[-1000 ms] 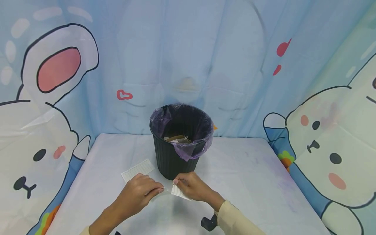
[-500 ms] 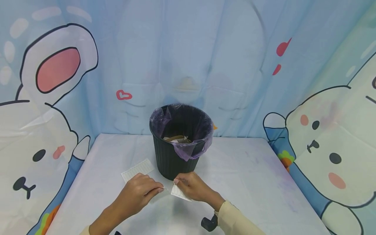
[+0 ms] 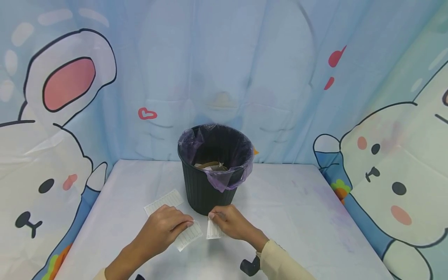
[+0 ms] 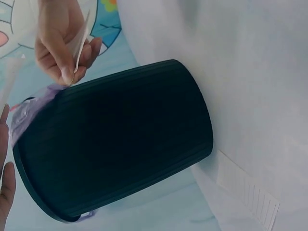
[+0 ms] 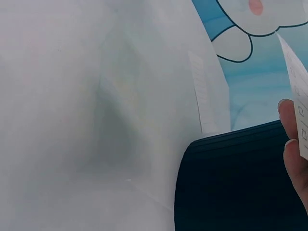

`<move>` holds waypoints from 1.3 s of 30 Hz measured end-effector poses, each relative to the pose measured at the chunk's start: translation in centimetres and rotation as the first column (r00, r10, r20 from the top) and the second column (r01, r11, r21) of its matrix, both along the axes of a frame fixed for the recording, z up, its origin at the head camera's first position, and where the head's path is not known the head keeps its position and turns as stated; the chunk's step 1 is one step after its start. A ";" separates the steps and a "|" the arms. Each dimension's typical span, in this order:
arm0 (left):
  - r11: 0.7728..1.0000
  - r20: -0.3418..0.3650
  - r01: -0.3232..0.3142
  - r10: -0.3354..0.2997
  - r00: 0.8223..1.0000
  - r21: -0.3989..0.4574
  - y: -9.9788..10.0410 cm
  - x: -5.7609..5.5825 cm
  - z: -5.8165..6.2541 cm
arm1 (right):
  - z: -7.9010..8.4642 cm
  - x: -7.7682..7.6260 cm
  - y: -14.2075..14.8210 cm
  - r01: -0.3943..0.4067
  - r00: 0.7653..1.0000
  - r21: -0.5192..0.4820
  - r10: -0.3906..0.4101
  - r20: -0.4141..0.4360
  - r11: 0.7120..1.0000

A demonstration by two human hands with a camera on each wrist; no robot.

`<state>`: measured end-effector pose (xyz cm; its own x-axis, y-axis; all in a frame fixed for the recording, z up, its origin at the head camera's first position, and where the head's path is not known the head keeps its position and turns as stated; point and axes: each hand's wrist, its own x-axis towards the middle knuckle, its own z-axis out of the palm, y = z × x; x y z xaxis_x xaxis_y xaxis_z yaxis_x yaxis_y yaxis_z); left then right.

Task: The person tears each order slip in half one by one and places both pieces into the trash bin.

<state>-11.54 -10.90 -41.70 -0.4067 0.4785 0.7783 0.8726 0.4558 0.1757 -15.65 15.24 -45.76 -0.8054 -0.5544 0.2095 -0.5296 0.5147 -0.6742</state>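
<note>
My left hand [image 3: 159, 231] pinches a white paper piece [image 3: 189, 236] printed with rows of small boxes. To its right, my right hand [image 3: 235, 223] pinches another such paper piece [image 3: 213, 230] between thumb and fingers. The two pieces hang apart, with a narrow gap between them, in front of the black bin [image 3: 206, 192]. In the left wrist view the right hand [image 4: 65, 45] shows with its paper seen edge-on, while only some left fingers [image 4: 6, 192] appear at the border. A separate printed paper strip [image 3: 164, 201] lies flat on the table, left of the bin.
A thin purple liner [image 3: 224, 181] folds over the bin's rim, and scraps [image 3: 213, 166] lie inside. White cloth covers the table [image 3: 287, 217]. A printed blue curtain [image 3: 224, 58] closes off the back and sides. Something black [image 3: 250, 266] sits by the right wrist.
The left hand's paper has turned from nearly edge-on to face the head camera, showing its printed boxes. The right hand's piece now hangs straighter. Both hands have shifted only slightly.
</note>
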 end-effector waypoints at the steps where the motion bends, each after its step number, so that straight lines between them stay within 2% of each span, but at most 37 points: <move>1: 1.000 -0.001 0.001 -0.001 1.000 -0.004 0.0 0.0 0.0 | 0.1 0.0 0.0 -0.002 1.000 -0.003 0.002 0.000 1.000; 4: 1.000 -0.016 0.000 0.000 1.000 -0.008 0.0 -0.1 0.4 | 0.5 0.3 0.1 -0.002 0.999 0.011 0.002 -0.034 1.000; 7: 1.000 -0.042 -0.006 0.006 0.999 -0.001 -0.1 -0.4 1.3 | 1.3 0.7 0.4 0.001 0.995 0.032 0.003 -0.104 0.999; 13: 0.999 -0.089 -0.030 0.033 0.996 0.037 -0.3 -1.4 4.7 | 4.5 1.3 1.0 -0.026 0.966 0.003 0.026 -0.255 1.000; 16: 0.996 -0.110 -0.048 0.056 0.992 0.071 -0.2 -2.1 6.6 | 6.9 1.5 1.2 -0.071 0.927 -0.038 0.052 -0.371 0.997; 19: 0.991 -0.115 -0.061 0.075 0.991 0.118 -0.1 -3.0 8.3 | 9.8 1.5 1.4 -0.123 0.868 -0.096 0.060 -0.494 0.988; 21: 0.986 -0.095 -0.075 0.089 0.991 0.151 0.1 -3.7 9.3 | 12.0 1.3 1.6 -0.142 0.834 -0.139 0.043 -0.550 0.980; 23: 0.978 -0.053 -0.096 0.107 0.993 0.186 0.3 -4.4 10.1 | 14.2 0.8 1.6 -0.129 0.817 -0.172 0.007 -0.577 0.977; 26: 0.962 0.042 -0.144 0.138 0.990 0.233 0.7 -5.6 11.1 | 16.7 -0.7 1.8 -0.062 0.825 -0.205 -0.065 -0.561 0.977; 30: 0.938 0.169 -0.206 0.163 0.972 0.279 1.5 -7.1 12.0 | 18.8 -3.0 1.8 0.072 0.874 -0.226 -0.171 -0.454 0.971; 34: 0.924 0.264 -0.249 0.173 0.949 0.289 2.2 -8.6 12.2 | 19.7 -5.2 1.6 0.172 0.902 -0.206 -0.238 -0.361 0.963; 39: 0.926 0.350 -0.295 0.203 0.914 0.234 3.0 -10.2 11.5 | 19.8 -7.3 1.7 0.221 0.909 -0.181 -0.269 -0.318 0.958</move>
<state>-21.74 -7.87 -30.20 -0.7286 0.1139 0.6754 0.6146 0.5438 0.5714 -22.90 16.96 -26.00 -0.7806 -0.2948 0.5511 -0.6061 0.5725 -0.5522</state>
